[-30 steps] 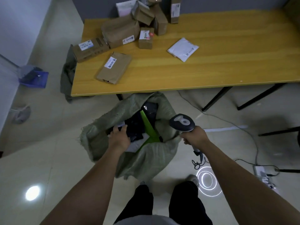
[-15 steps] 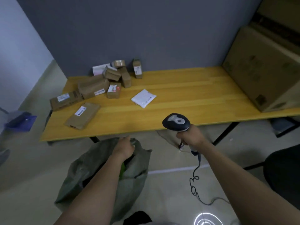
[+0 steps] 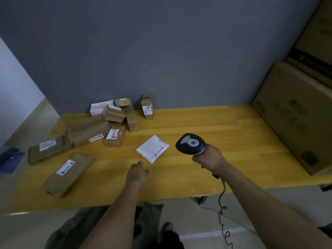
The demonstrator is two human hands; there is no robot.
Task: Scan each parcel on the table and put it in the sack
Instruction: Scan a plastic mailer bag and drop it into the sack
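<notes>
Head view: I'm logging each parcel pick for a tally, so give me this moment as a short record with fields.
left hand: over the table, near the white mailer, holding nothing
right hand: grips the scanner, held above the table
white mailer: flat on the table, untouched
brown parcels: clustered at the table's left end
sack: on the floor below the near edge

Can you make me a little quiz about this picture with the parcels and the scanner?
1. True or false: the right hand grips the dark handheld barcode scanner.
2. Which parcel lies nearest the empty left hand? A) flat white plastic mailer B) small brown cardboard box with a red sticker
3. What stands at the right end of the yellow wooden table?
Key: 1 true; 2 A; 3 a large brown cardboard box.
</notes>
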